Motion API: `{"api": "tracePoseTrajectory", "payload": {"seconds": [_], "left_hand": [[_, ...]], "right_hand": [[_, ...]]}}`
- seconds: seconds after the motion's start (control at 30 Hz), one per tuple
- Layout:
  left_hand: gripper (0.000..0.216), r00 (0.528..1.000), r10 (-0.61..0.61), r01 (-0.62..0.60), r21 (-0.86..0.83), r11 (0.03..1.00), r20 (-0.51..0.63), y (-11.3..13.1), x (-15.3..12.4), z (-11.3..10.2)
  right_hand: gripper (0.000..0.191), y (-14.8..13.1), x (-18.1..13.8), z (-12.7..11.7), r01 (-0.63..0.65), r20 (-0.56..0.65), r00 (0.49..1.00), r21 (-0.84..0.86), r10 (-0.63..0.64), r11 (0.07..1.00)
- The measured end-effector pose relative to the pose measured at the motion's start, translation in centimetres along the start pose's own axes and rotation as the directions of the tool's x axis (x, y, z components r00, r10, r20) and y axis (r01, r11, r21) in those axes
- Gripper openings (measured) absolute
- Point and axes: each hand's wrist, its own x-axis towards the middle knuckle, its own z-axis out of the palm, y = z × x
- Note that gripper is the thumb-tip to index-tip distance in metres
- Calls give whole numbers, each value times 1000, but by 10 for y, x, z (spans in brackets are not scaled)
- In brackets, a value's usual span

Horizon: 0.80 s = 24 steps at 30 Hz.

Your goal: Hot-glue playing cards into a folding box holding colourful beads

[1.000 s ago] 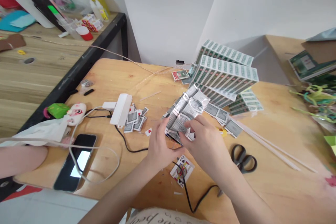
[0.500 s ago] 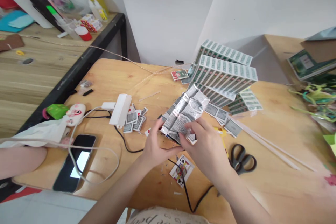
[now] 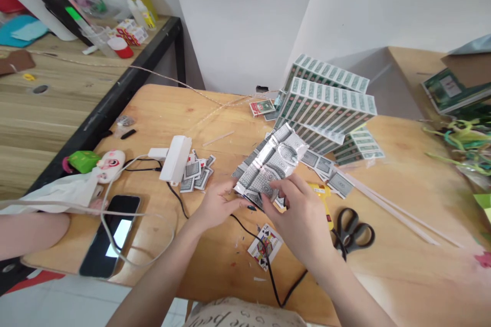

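A construction of grey-backed playing cards (image 3: 264,168), with shiny clear tape or film over it, is tilted between my hands above the table. My left hand (image 3: 217,207) grips its lower left corner, thumb along the near edge and the other fingers partly hidden behind it. On the near right side, my right hand (image 3: 301,209) has thumb and fingers closed in a pinch at the cards' edge. Below them a face-up jack card (image 3: 265,248) lies on the table, crossed by a black cable (image 3: 270,271). Small card pieces (image 3: 197,173) are heaped to the left.
Stacked green-and-white card boxes (image 3: 330,107) stand at the back right. Black scissors (image 3: 353,230) and a yellow tool (image 3: 322,196) lie right of my hands. To the left are a white power block (image 3: 175,160), a phone (image 3: 111,235) and loose cables. Loose cards (image 3: 339,184) lie behind the scissors.
My left hand has slid slightly left and its thumb has drawn back along the near edge. My right hand and the card construction stay almost in place.
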Motion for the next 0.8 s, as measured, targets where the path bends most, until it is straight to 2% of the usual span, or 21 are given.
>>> {"api": "tracePoseTrajectory", "payload": {"seconds": [0.27,0.63,0.8], "left_hand": [[25,997,73,-73,-26,997,0,2,2,-1],[33,999,27,-26,-22,999,18,3,4,-1],[22,998,19,-24,68,997,63,9,3,-6]], "right_hand": [[8,-1,1,0,-35,19,999,44,34,998],[4,1,3,0,-54,4,999,105,54,993],[3,3,3,0,-29,-9,999,137,30,990]]}}
